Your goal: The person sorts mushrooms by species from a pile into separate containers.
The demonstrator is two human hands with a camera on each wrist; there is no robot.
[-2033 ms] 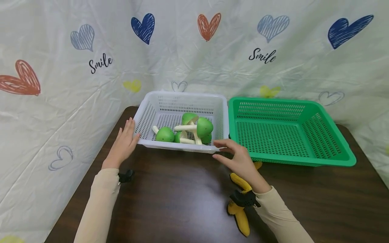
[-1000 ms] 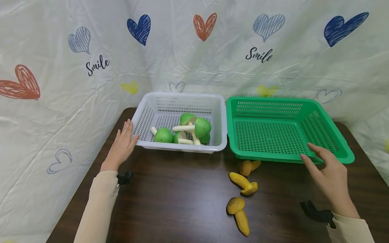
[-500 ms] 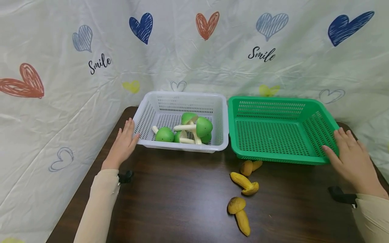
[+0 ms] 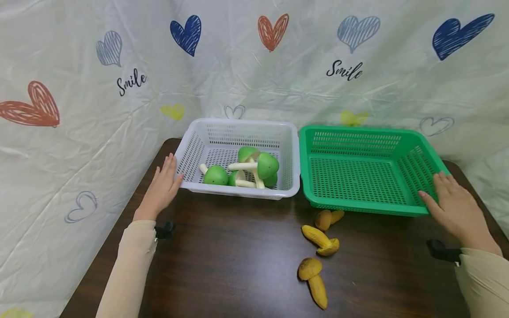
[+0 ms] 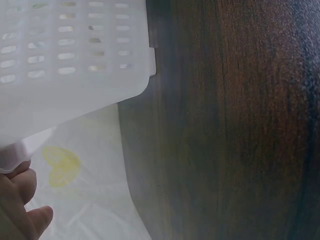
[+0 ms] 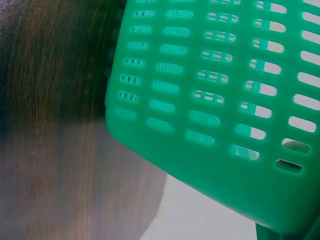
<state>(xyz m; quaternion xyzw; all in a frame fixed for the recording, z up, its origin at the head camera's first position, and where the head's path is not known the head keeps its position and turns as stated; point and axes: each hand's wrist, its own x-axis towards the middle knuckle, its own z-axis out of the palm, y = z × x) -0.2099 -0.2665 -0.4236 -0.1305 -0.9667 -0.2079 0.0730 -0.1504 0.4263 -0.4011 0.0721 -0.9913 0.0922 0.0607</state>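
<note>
My left hand rests against the left rim of a white plastic basket, fingers straight. In the left wrist view, fingers show below the basket's rim at the lower left. Inside lie several toy mushrooms with green caps and white stems. On the other side, my right hand lies along the right rim of a green plastic basket, fingers extended and thumb apart. The right wrist view shows this basket's slotted wall, with the hand out of sight. The green basket has nothing in it.
Three yellow-brown toy mushrooms lie on the dark wooden table: one nearest, one in the middle, one by the green basket's front. The baskets stand side by side before a white cloth printed with hearts.
My right hand has moved from the white basket's front right corner across to the green basket's right rim. The left hand has stayed in place, and the mushrooms lie as before.
</note>
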